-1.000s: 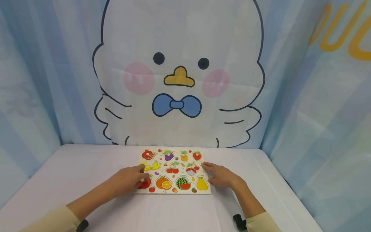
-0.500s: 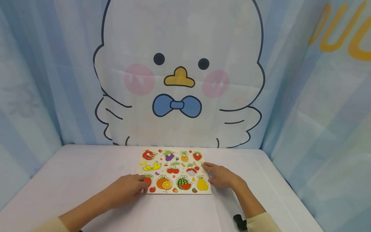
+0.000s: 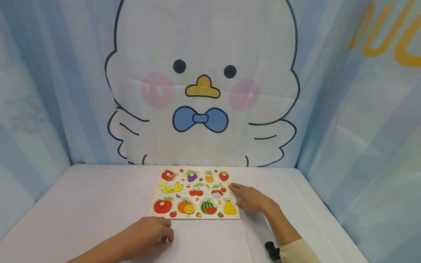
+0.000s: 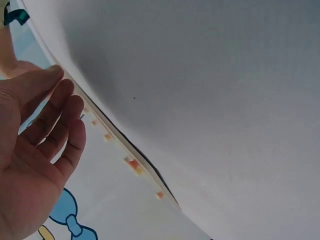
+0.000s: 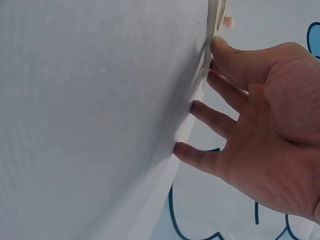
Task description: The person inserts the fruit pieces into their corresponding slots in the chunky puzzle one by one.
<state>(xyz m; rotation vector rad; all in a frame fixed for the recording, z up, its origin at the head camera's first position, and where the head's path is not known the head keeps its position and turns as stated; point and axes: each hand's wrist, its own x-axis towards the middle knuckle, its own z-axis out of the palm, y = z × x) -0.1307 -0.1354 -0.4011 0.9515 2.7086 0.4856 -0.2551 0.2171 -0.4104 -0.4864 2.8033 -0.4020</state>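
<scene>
A fruit peg puzzle board (image 3: 210,217) lies flat on the white table, its knobbed pieces sitting in the slots. An apple piece (image 3: 162,206), an orange piece (image 3: 186,207) and a pear piece (image 3: 229,208) fill part of the near row. Just in front of the near left corner is my left hand (image 3: 149,233), loosely bent and holding nothing; its palm shows in the left wrist view. At the board's right edge, my right hand (image 3: 251,200) touches the side with thumb and index finger. Its other fingers spread straight, with tips at the tabletop in the right wrist view.
The white-covered table (image 3: 82,204) extends around the board on both sides and in front. Behind it hangs a pale blue curtain (image 3: 88,91) printed with a large cartoon bird. A black strap piece (image 3: 272,251) sits by the right sleeve.
My left hand has drawn back from the apple piece toward the near side, off the board, uncovering the whole apple. The right hand has stayed at the right edge.
</scene>
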